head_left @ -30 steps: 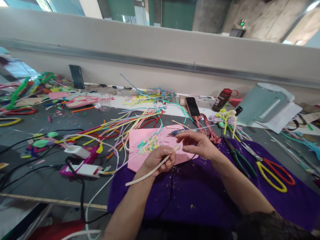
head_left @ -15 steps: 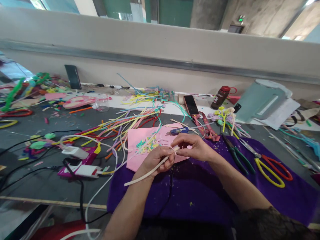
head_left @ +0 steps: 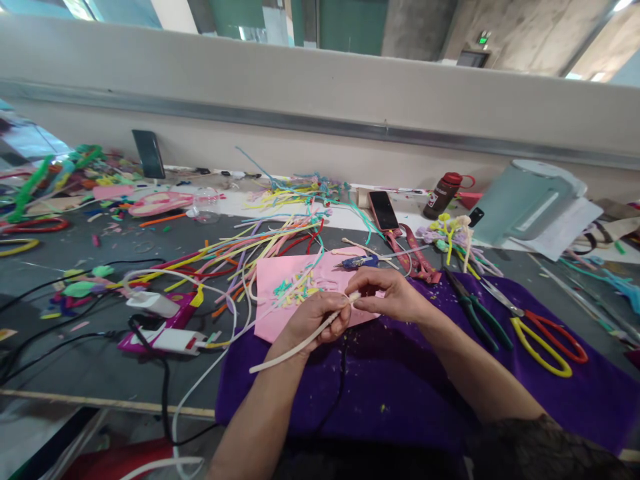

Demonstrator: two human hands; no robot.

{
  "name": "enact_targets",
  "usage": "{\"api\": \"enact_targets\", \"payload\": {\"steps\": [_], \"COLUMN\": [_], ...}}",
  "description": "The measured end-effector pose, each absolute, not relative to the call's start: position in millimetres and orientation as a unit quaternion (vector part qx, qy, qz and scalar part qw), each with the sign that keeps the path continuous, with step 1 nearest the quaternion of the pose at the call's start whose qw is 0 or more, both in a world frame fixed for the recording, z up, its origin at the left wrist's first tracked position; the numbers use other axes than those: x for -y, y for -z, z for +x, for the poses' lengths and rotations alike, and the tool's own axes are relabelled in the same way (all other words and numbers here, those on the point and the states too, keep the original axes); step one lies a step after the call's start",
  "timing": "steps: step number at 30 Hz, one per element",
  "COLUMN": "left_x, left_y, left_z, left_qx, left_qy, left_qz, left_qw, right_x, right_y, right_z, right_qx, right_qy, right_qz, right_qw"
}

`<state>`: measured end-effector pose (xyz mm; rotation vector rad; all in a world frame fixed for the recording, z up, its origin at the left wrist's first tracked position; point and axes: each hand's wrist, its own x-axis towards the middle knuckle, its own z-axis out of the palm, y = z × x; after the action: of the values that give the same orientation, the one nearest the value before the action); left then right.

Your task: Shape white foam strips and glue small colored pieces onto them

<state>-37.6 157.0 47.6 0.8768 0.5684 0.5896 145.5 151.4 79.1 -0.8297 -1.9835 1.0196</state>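
Note:
A cream pipe cleaner (head_left: pixel 295 351) runs through my left hand (head_left: pixel 320 320), its free end hanging over my left wrist. The thumb and fingers of that hand are closed on it near its upper end. My right hand (head_left: pixel 385 293) pinches the pale tip just beside, fingertips almost touching the left ones. Exactly how the tip is shaped is too small to make out. Beneath both hands lies a pink sheet (head_left: pixel 270 325) with short snipped pieces (head_left: pixel 300 285) in teal, yellow and pink. Blue-handled snips (head_left: pixel 361 261) rest behind my right hand.
On the purple cloth (head_left: pixel 400 400), at right, lie green-handled pliers (head_left: pixel 483 313) and red-and-yellow scissors (head_left: pixel 543 333). Long coloured pipe cleaners (head_left: pixel 250 243) spread to the left. A power strip (head_left: pixel 165 327) with cables sits there too. Behind stand a phone (head_left: pixel 383 211), a bottle (head_left: pixel 444 195) and a pitcher (head_left: pixel 525 203).
The hands keep the same hold on the pipe cleaner, with only a tiny shift of the right fingers at its tip. The whole view has moved slightly.

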Motion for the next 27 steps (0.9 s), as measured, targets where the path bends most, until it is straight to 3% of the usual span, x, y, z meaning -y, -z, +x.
{"api": "enact_targets", "payload": {"steps": [14, 21, 27], "left_x": [-157.6, -152.4, -151.3], "left_y": [-47.8, -53.9, -50.4], "left_z": [-38.1, -30.3, -21.9], "left_qx": [-0.275, -0.297, -0.298], "left_qy": [-0.307, -0.468, -0.564], "left_qz": [0.417, 0.406, 0.377], "left_qw": [0.810, 0.726, 0.671], "right_x": [-149.9, -154.5, -148.7], "right_y": [-79.5, -72.0, -64.0], "right_z": [145.7, 137.6, 119.2], "right_qx": [0.753, 0.584, 0.534], "right_qy": [-0.410, -0.473, -0.556], "right_qz": [-0.346, -0.402, -0.406], "right_qw": [0.381, 0.523, 0.490]}}
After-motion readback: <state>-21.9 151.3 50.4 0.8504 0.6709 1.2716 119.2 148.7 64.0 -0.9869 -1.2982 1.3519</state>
